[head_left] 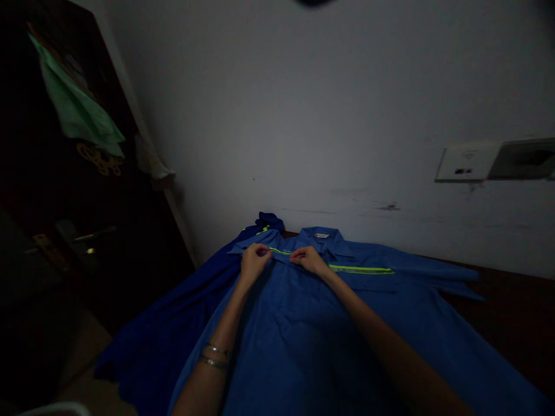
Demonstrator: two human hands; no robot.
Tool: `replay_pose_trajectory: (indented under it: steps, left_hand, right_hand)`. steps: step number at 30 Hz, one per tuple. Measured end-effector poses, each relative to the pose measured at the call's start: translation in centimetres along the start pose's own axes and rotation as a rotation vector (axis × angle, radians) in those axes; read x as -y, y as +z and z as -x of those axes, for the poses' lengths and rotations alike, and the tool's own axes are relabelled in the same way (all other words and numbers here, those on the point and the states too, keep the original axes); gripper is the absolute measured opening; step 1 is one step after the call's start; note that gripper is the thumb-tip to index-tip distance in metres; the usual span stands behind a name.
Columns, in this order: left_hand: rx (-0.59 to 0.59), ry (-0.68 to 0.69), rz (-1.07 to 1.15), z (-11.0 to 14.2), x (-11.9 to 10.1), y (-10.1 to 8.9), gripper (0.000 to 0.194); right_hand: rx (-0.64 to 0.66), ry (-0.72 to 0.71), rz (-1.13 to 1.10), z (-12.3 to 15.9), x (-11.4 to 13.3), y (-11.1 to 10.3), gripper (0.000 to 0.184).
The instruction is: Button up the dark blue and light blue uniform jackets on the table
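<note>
A blue work shirt (295,323) lies spread out with its collar toward the wall. Bright yellow-green strips run across its chest. My left hand (254,263) pinches the cloth at one end of the left chest strip. At the other end of that strip, my right hand (309,259) has its fingers closed on the same shirt. Bracelets circle my left wrist. Under the shirt and to its left is a darker blue garment (160,318), also with yellow-green trim near its top.
A dark wooden surface (511,300) carries the garments, against a grey wall (303,115). Sockets (467,163) are set in the wall at right. To the left stands a dark door (108,271) with a handle and a hanging green cloth (78,107).
</note>
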State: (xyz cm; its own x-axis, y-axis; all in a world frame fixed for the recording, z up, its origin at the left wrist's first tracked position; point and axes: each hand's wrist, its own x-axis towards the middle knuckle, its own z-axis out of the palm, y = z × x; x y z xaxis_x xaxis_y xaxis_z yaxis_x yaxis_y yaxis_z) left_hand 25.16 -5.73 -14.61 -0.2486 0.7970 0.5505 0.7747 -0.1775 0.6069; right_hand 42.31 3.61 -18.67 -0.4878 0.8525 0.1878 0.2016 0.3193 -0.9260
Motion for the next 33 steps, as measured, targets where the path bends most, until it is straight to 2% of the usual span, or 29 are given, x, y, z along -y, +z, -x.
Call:
replay_pose_trajectory:
  steps: [3, 5, 7, 14, 20, 25, 33]
  left_hand:
    - [0.099, 0.295, -0.110, 0.7, -0.7, 0.7, 0.018]
    - [0.186, 0.358, -0.136, 1.3, -0.8, 1.6, 0.021]
    - [0.216, 0.354, -0.134, 1.7, -0.6, 2.5, 0.022]
    - [0.238, 0.252, 0.006, 2.0, -0.1, 3.9, 0.026]
    - [0.242, -0.015, 0.153, 2.1, 0.3, 4.9, 0.022]
    - [0.164, -0.204, 0.254, 2.0, 0.7, 5.5, 0.017]
    - [0.090, -0.260, 0.335, 1.9, 0.2, 5.3, 0.014]
  right_hand:
    - [0.002, -0.001, -0.001, 0.0, 0.2, -0.3, 0.011]
    - [0.009, -0.010, -0.001, 0.0, 0.3, -0.4, 0.011]
    - [0.021, -0.013, 0.003, 0.1, 0.4, -0.5, 0.012]
    - [0.043, -0.046, 0.025, 0.4, 0.6, -0.5, 0.013]
    - [0.065, -0.055, 0.104, 0.6, 0.7, -0.4, 0.014]
    - [0.070, -0.013, 0.103, 0.6, 0.7, -0.3, 0.013]
    - [0.075, 0.014, 0.126, 0.9, 1.0, -0.4, 0.017]
